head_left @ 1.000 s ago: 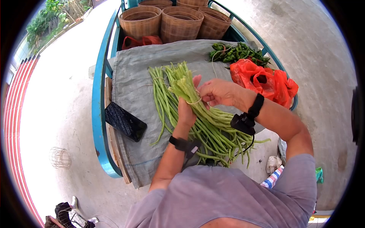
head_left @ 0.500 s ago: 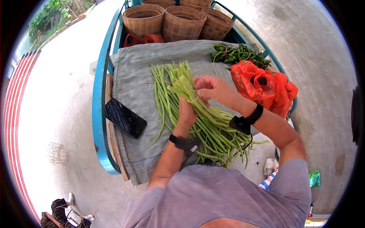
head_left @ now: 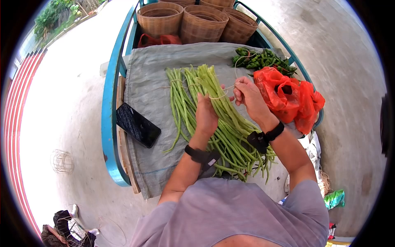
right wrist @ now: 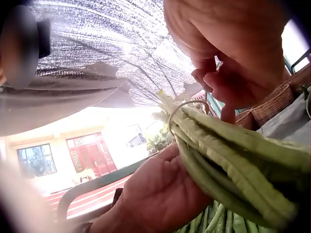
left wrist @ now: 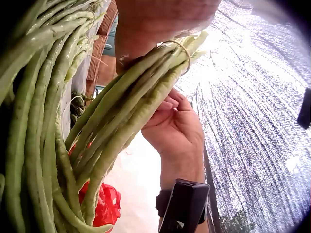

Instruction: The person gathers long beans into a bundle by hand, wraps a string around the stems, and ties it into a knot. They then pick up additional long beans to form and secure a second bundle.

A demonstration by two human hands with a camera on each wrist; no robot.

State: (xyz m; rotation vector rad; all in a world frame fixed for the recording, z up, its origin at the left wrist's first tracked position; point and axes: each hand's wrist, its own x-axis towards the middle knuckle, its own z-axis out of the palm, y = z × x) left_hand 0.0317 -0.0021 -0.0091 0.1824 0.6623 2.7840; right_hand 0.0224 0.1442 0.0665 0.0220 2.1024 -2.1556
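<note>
In the head view the left hand [head_left: 207, 115] is curled round a bundle of long green beans [head_left: 222, 105] near its upper end. A thin tie [head_left: 220, 97] loops round that bundle, and the right hand [head_left: 251, 96] pinches its free end just right of the beans. The left wrist view shows the loop [left wrist: 185, 56] round the bean ends, with the right hand [left wrist: 177, 126] behind them. In the right wrist view the left palm [right wrist: 163, 194] supports the beans from below. More beans [head_left: 177, 103], tied near their tops, lie to the left on the grey cloth [head_left: 144, 78].
A black phone [head_left: 138, 125] lies at the cloth's left edge, beside the blue rail [head_left: 110, 123]. Red plastic bags [head_left: 284, 94] and green peppers [head_left: 263, 59] are at the right. Several wicker baskets [head_left: 160, 20] stand at the far end.
The right hand has moved away from the bundle to the right, drawing the end of the tie out from the beans. The left hand keeps its hold on the bundle.
</note>
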